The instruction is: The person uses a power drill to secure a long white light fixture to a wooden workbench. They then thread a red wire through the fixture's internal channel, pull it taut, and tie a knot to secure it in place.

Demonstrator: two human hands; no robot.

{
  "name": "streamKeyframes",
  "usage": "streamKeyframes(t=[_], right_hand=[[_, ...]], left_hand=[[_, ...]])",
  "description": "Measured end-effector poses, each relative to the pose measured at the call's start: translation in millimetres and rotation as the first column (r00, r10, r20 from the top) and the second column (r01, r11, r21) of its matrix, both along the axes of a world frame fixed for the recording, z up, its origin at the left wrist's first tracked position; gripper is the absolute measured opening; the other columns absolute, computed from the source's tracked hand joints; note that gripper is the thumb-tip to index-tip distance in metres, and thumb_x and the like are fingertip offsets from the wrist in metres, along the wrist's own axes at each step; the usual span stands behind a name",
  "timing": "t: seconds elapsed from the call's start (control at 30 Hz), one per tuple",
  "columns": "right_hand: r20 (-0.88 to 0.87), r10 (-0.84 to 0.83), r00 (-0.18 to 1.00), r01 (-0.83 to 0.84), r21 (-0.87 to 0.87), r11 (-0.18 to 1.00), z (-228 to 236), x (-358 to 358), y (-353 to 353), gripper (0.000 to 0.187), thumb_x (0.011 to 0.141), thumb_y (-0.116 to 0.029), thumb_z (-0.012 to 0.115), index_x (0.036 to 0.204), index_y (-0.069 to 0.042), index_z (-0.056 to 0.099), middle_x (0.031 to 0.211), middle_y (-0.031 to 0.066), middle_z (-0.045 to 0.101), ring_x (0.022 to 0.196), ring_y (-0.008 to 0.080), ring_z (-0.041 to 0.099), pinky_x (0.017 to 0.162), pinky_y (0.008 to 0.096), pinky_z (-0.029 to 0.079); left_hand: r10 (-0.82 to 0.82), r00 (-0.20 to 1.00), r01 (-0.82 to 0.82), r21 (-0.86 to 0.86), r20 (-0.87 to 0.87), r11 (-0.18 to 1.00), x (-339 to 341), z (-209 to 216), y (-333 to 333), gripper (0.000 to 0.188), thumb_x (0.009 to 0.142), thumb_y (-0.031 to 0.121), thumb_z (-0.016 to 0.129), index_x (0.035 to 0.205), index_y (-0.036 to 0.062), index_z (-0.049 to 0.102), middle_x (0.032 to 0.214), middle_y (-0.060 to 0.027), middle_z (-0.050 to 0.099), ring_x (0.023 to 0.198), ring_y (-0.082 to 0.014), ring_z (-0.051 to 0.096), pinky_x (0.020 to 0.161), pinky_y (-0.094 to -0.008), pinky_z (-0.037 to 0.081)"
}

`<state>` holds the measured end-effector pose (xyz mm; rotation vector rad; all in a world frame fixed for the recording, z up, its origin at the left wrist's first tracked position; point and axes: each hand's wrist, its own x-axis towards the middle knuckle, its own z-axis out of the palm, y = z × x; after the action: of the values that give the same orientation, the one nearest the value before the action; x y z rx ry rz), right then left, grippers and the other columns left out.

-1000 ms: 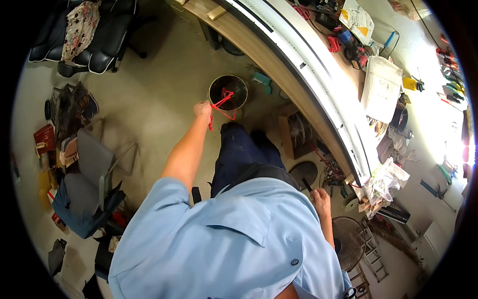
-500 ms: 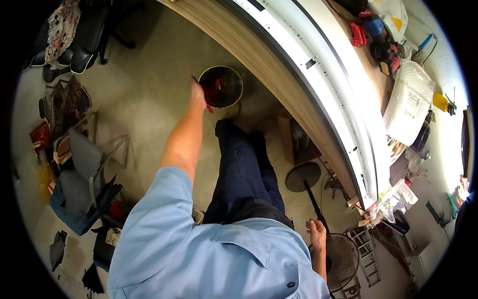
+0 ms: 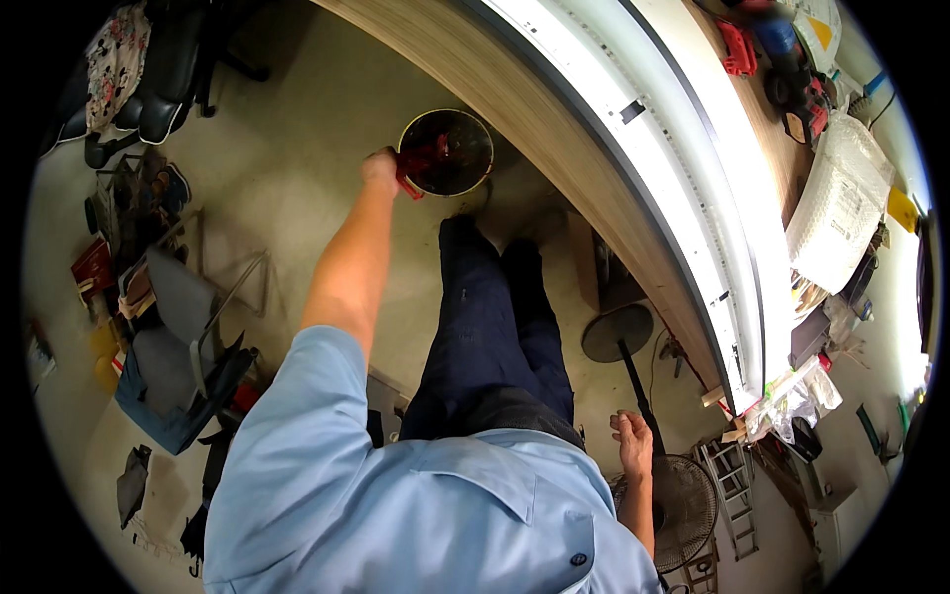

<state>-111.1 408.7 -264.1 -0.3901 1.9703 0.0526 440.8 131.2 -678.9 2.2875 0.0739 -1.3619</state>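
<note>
My left hand [image 3: 381, 170] reaches out at the end of a straight arm, closed around a red hand tool [image 3: 424, 158]. The tool's exact kind is unclear; one red end sticks out below the fingers, and the rest lies over the mouth of a round dark bin [image 3: 465, 183] with a yellowish rim. Whether the tool touches the bin cannot be made out. At my right side, my right hand [image 3: 633, 444] hangs with loosely bent fingers, nothing visible in them, near the fan and its dark pole.
A long wooden workbench [image 3: 554, 139] carrying a bright white light panel [image 3: 683, 188] curves along the right. Behind it lie power tools [image 3: 792, 79] and bubble wrap [image 3: 841, 208]. A standing fan [image 3: 683, 505] is beside my right arm. Chairs [image 3: 178, 287] stand at left.
My left hand has risen slightly and moved left, bringing more of the red tool into sight over the bin. In the picture, the bin has shifted up and right. My right hand stays low.
</note>
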Motion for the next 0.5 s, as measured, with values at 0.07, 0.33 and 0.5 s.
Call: streamKeyframes(t=[0.07,0.33,0.5], right_hand=[[0.005,0.008,1.0,-0.008,-0.005,1.0,-1.5,6.5,-6.6,0.043,0.098,-0.033,0.059,0.119,0.005,0.062,0.102,0.011,0.071,0.095,0.0186,0.066,0.081,0.0324,0.052],[0.012,-0.005,1.0,0.006,-0.017,1.0,-3.0,18.3,-20.6,0.041,0.099,-0.034,0.059,0.116,0.004,0.063,0.101,0.0096,0.071,0.095,0.0181,0.066,0.082,0.0323,0.051],[0.002,-0.002,1.0,0.002,0.006,1.0,-6.1,25.4,-18.5,0.043,0.098,-0.035,0.059,0.118,0.003,0.062,0.102,0.0102,0.071,0.095,0.0182,0.065,0.083,0.0329,0.051]], left_hand=[[0.318,0.945,-0.311,-0.087,0.079,0.946,-7.3,22.3,-4.9,0.018,0.089,0.011,0.054,0.088,-0.0036,0.065,0.087,-0.0155,0.068,0.066,-0.0235,0.062,0.057,-0.0401,0.051],[0.154,0.96,-0.183,0.109,0.234,0.977,7.2,33.2,3.2,0.012,0.092,0.004,0.052,0.087,-0.0007,0.062,0.075,-0.0119,0.063,0.055,-0.0201,0.054,0.045,-0.0373,0.042],[0.244,0.871,-0.285,-0.036,-0.426,0.958,-2.7,19.6,-4.9,0.025,0.097,0.02,0.045,0.105,0.0052,0.064,0.087,-0.0086,0.068,0.067,-0.0217,0.06,0.058,-0.0356,0.048]])
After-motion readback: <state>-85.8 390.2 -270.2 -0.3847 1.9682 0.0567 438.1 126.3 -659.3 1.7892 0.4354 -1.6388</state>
